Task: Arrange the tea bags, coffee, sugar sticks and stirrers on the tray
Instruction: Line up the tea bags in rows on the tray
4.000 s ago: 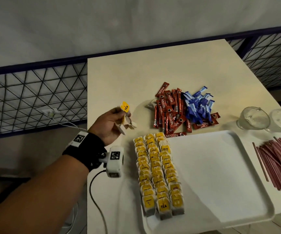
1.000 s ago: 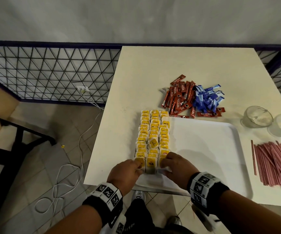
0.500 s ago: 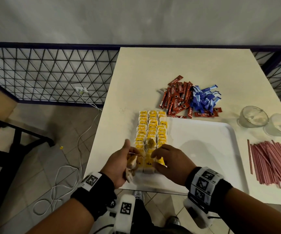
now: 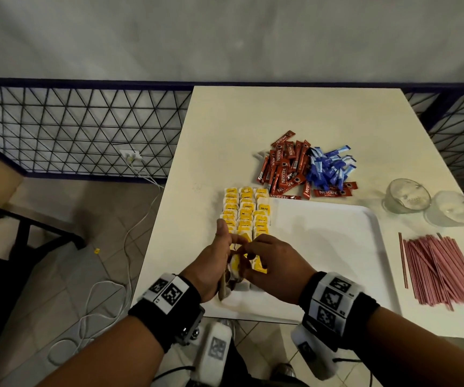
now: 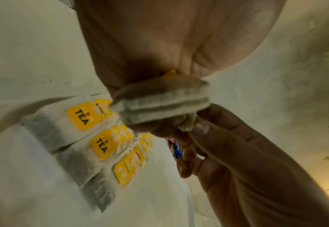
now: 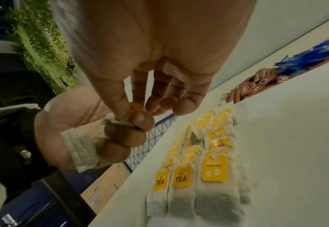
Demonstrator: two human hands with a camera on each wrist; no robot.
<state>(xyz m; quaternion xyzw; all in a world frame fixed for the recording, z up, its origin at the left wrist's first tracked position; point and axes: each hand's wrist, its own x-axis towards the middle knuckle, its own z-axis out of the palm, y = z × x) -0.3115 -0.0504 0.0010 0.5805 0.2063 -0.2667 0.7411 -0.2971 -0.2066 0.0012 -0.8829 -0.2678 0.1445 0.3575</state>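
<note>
Three rows of tea bags (image 4: 246,213) with yellow tags fill the left side of the white tray (image 4: 323,247). Just above the rows' near end, my left hand (image 4: 229,247) grips a small stack of tea bags (image 5: 159,99). My right hand (image 4: 246,254) meets it, thumb and forefinger pinching the yellow tag (image 6: 134,107) at the top of that stack. Red coffee sticks (image 4: 283,169) and blue sugar sticks (image 4: 328,169) lie heaped on the table beyond the tray. Pink stirrers (image 4: 443,269) lie to the tray's right.
Two clear glass cups (image 4: 406,199) (image 4: 454,208) stand at the table's right edge above the stirrers. A metal mesh fence (image 4: 71,129) runs behind and left of the table. White cables (image 4: 130,219) trail on the floor at the left.
Both hands were pressing the near end of the rows. The left hand has since lifted a few tea bags clear, and the right hand has come over to pinch their top.
</note>
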